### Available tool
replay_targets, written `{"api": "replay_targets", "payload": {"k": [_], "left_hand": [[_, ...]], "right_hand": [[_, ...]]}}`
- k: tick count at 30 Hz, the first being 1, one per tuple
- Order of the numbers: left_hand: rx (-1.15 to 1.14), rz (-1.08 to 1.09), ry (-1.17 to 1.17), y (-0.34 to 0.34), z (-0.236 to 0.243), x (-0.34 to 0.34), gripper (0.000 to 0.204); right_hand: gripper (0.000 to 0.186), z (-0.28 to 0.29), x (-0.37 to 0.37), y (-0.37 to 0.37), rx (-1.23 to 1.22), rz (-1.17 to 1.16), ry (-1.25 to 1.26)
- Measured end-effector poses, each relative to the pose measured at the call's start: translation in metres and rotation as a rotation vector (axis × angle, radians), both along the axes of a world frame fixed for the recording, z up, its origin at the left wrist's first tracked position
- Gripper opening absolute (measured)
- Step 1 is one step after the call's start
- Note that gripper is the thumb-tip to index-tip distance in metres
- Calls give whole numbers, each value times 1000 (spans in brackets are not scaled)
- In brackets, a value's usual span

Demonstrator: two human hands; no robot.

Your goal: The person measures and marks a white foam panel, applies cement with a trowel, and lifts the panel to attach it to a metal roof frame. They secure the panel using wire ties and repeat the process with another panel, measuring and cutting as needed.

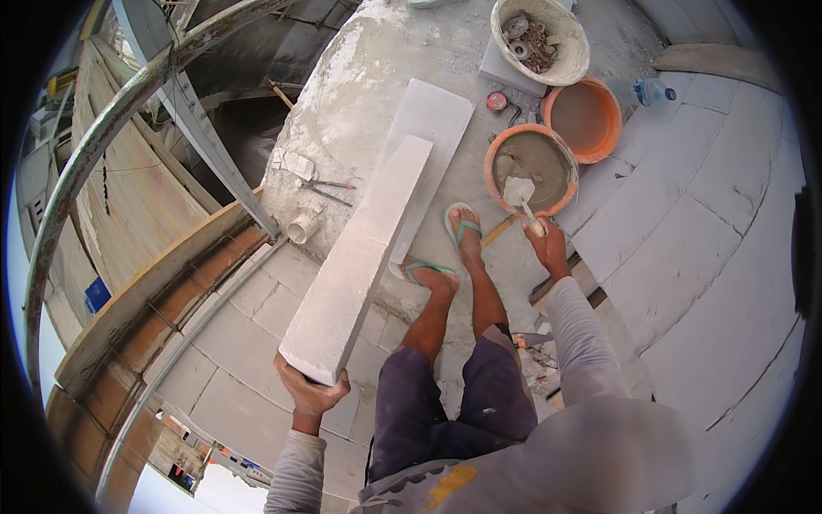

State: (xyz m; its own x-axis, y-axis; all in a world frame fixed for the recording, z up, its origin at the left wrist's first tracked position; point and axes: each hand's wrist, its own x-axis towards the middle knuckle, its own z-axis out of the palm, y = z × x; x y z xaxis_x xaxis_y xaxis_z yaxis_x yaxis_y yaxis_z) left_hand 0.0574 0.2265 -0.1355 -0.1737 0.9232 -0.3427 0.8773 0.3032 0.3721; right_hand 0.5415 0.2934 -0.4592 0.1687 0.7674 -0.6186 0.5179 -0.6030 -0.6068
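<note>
My left hand (312,387) grips the near end of a long white building block (347,274), with the fingers and thumb on opposite sides. The block slants away toward the middle, and a faint line crosses its top. Beyond and partly under it lies another pale block (441,107). My right hand (549,247) is closed around the handle of a trowel (520,190). The trowel's mortar-covered blade is over an orange bucket (489,167) of grey wet mortar.
Behind that bucket stands another orange bucket (614,111) with murky liquid. A whitish bucket (585,68) holds scraps, near a red tape measure (497,102) and a plastic bottle (655,92). Pliers-like handles (330,193) and a pipe stub (302,228) lie left. Block walls flank me.
</note>
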Motion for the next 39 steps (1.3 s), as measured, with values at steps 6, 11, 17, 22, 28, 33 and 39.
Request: {"api": "replay_targets", "payload": {"k": [6,11,17,22,28,33,39], "left_hand": [[13,-111,19,28,-2,-31,100],[-72,-215,112,6,-9,-91,124],[-17,-343,204,-35,-23,-149,133],[-156,-328,150,-33,-17,-134,123],[45,-214,34,24,-17,-81,100],[-75,-34,-59,22,-10,-75,111],[15,-187,85,-3,-19,-100,118]], "right_hand": [[30,32,-57,63,368,319,-16],[35,-9,-118,108,549,500,-44],[48,-59,-128,32,406,534,-73],[49,-38,-113,66,293,525,29],[49,48,-140,109,180,689,5],[50,106,-147,64,242,657,121],[52,4,-151,108,285,412,171]]}}
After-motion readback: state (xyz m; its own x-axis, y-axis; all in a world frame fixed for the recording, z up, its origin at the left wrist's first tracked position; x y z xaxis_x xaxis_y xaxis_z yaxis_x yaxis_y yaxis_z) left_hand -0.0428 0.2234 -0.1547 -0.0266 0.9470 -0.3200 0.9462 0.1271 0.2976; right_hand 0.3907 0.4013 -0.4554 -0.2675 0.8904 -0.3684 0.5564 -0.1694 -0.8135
